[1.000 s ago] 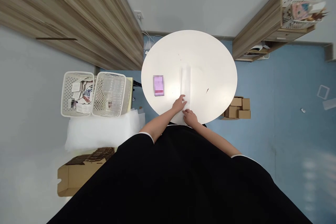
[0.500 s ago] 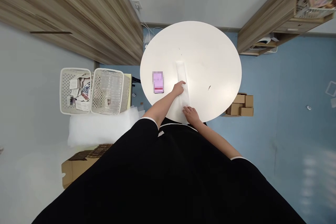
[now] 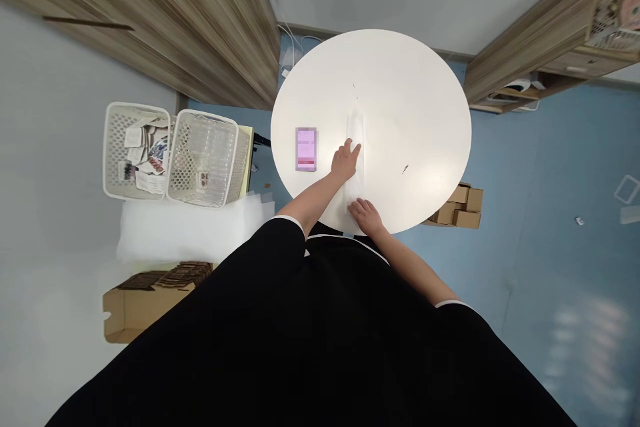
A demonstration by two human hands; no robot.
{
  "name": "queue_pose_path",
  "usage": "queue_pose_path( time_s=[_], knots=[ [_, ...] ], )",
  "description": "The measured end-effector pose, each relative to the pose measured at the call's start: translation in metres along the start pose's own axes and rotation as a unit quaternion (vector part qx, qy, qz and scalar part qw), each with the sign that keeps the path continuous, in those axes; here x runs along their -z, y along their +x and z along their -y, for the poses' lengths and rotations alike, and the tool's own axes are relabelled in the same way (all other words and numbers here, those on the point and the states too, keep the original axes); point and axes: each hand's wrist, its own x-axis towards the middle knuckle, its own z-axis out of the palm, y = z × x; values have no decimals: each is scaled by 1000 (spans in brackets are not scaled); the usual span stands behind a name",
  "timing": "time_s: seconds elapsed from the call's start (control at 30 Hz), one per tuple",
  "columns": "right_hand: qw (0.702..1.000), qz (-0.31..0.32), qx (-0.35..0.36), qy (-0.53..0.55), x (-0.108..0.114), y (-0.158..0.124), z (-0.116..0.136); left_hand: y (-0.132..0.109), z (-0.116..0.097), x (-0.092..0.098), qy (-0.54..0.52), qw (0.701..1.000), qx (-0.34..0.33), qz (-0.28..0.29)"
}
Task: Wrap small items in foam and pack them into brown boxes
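A long, narrow strip of white, soft-looking sheet (image 3: pixel 355 125) lies lengthwise on the white oval table (image 3: pixel 420 100). My left hand (image 3: pixel 345 159) rests on the middle of the strip, with thumb and forefinger apart. At the strip's near end, close to the table edge, my right hand (image 3: pixel 366 215) lies flat with its fingers stretched over it. Neither hand is wrapped round anything that I can see. A phone (image 3: pixel 306 149) with a pink, blurred screen lies to the left of my left hand.
To the left stand two white baskets, one with packets (image 3: pixel 145 153) and the other with clear plastic trays (image 3: pixel 213 153). Below them are a stack of white sheets (image 3: pixel 175 230) and an open cardboard box (image 3: pixel 135 313). Small brown boxes (image 3: pixel 467 219) sit right of the table.
My left thumb and forefinger have spread wider on the strip. The strip lies straighter, turned slightly, and my right hand stays at its near end. The whole view has shifted a little.
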Motion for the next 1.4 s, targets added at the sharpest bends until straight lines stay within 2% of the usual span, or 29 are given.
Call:
queue_pose_path(
  time_s=[0.07, 0.13, 0.23, 0.3, 0.4, 0.57, 0.73, 0.8, 0.87, 0.97, 1.13, 1.27, 1.4],
  knots=[
    [1000, -3, 3, -4, -1, 1, -1, -9, 0, -4, 11, 998, -56, 26],
    [1000, -7, 4, -6, -2, 3, -2, -17, 2, -9, 5, 988, -105, 116],
    [1000, -4, 0, 4, -2, 5, -4, -26, 7, -17, 18, 957, -138, 253],
    [1000, 4, 0, 8, 0, 7, -4, -29, 10, -20, 36, 948, -139, 285],
    [1000, 16, -1, 6, 5, 8, -4, -33, 12, -23, 30, 958, -130, 254],
    [999, 43, -8, 9, 30, 13, -5, -37, 17, -21, -64, 971, -118, 199],
    [990, 123, -45, 59, 65, 32, -17, -30, 18, -10, -64, 963, -143, 220],
    [984, 140, -54, 92, 75, 42, -24, -25, 19, -6, -80, 964, -162, 194],
    [982, 128, -56, 130, 83, 51, -32, -21, 20, -2, -87, 971, -163, 149],
    [974, 107, -77, 185, 91, 62, -41, -16, 25, 5, 0, 983, -147, 113],
    [949, 126, -144, 252, 99, 75, -54, -15, 30, 18, 170, 961, -187, 110],
    [949, 112, -172, 240, 100, 92, -61, -10, 29, 26, 201, 954, -196, 105],
    [957, 118, -185, 192, 101, 112, -64, -3, 27, 32, 182, 961, -173, 118]
  ],
)
